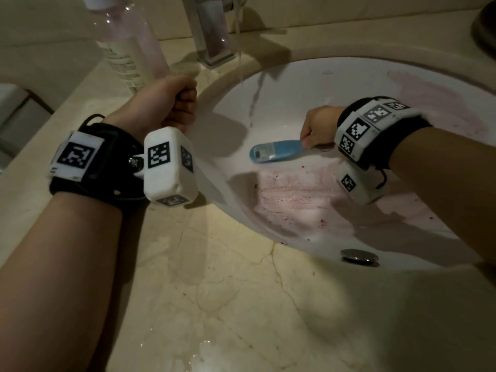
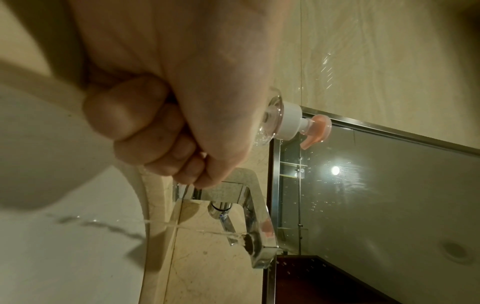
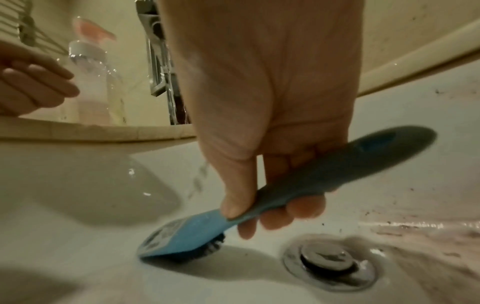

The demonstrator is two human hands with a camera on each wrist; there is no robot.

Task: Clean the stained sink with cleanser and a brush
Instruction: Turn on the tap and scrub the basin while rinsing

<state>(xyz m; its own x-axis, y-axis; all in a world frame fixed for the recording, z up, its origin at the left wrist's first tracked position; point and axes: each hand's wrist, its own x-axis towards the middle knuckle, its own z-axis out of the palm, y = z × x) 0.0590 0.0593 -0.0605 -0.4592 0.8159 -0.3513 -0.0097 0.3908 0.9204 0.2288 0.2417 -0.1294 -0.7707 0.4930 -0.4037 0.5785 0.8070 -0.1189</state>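
The likeliest slip is missed stain: pink smears and dark specks lie across the near wall of the sink [image 1: 308,84] and toward its right side, while the brush [image 1: 276,151] works the cleaner left part, so those patches could stay unless the strokes shift over. Water runs from the tap [image 1: 212,30], and a wet handle could twist in the grip. The right hand [image 1: 319,127] reaches down into the basin, fingers wrapped around the blue handle, bristles pressed to the porcelain beside the drain [image 3: 330,265]. The left hand [image 1: 171,103] hovers over the sink's left rim as an empty fist, near the pump bottle [image 1: 128,49] on the worktop [image 1: 214,304].
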